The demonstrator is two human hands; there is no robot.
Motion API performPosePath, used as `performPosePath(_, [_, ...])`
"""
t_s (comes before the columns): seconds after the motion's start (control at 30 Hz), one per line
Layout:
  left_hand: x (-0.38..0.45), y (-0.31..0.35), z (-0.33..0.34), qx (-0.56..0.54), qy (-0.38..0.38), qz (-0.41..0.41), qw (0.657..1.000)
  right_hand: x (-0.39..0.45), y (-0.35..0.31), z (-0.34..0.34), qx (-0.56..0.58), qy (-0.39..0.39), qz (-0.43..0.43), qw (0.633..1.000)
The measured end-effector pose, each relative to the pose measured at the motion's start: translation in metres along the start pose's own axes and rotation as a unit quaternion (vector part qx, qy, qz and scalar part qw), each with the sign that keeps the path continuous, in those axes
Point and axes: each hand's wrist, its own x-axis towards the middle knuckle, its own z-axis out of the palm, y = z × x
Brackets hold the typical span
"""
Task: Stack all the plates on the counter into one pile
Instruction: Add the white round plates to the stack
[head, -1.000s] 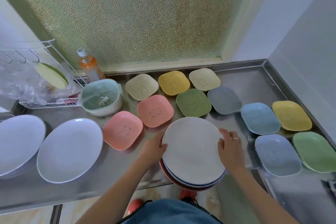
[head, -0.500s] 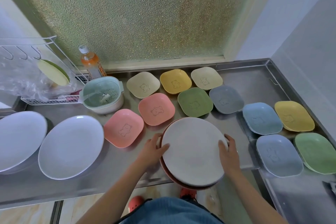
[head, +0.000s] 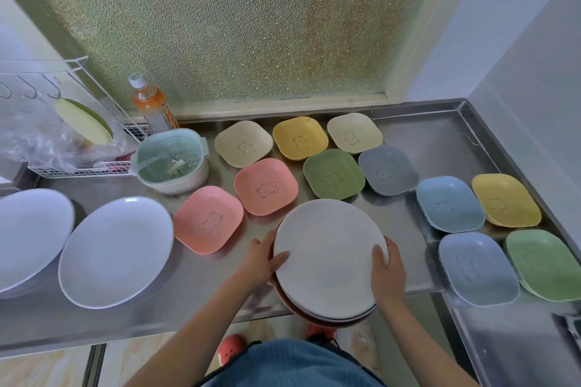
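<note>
A small pile of round plates at the near edge of the steel counter is clasped by its rims, left hand and right hand on opposite sides, probably to square it up. Compared with a second ago, the pile has been drawn nearer and overhangs the edge more. Square bear plates and white oval plates lie unstacked.

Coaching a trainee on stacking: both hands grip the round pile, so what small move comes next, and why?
Probably slide the round pile fully onto the counter: left hand and right hand clamp its rim while its near edge overhangs.
</note>
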Motion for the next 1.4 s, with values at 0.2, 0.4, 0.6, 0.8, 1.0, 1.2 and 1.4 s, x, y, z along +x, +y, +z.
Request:
performPosePath(0.2, [0.004, 0.003, -0.002, -0.003, -0.009, -0.013, 1.0, 0.001, -0.001, 0.002, 0.007, 0.01, -0.001, 1.0])
performPosePath(0.4, [0.005, 0.002, -0.001, 0.012, 0.001, -0.014, 1.0, 0.001, -0.001, 0.001, 0.013, 0.006, 0.001, 1.0])
performPosePath(0.6, [0.003, -0.001, -0.001, 0.065, 0.012, 0.023, 0.998, 0.0, -0.002, -0.001, 0.015, 0.003, -0.001, 1.0])
performPosePath(0.8, [-0.009, -0.002, 0.002, 0.12, -0.028, 0.039, 0.992, 0.002, -0.003, -0.001, 0.006, 0.011, 0.019, 1.0])
performPosePath(1.0, [-0.018, -0.001, 0.018, 0.185, -0.037, 0.113, 0.975, 0.0, -0.004, -0.002, 0.001, -0.008, -0.014, 1.0])
performPosePath(1.2, [-0.023, 0.002, 0.022, 0.288, -0.061, 0.192, 0.936, 0.007, -0.007, -0.005, -0.019, -0.034, -0.038, 0.998])
performPosePath(1.4, [-0.029, 0.001, 0.024, 0.322, -0.039, 0.195, 0.926, 0.013, -0.003, -0.009, -0.048, -0.053, -0.069, 0.995])
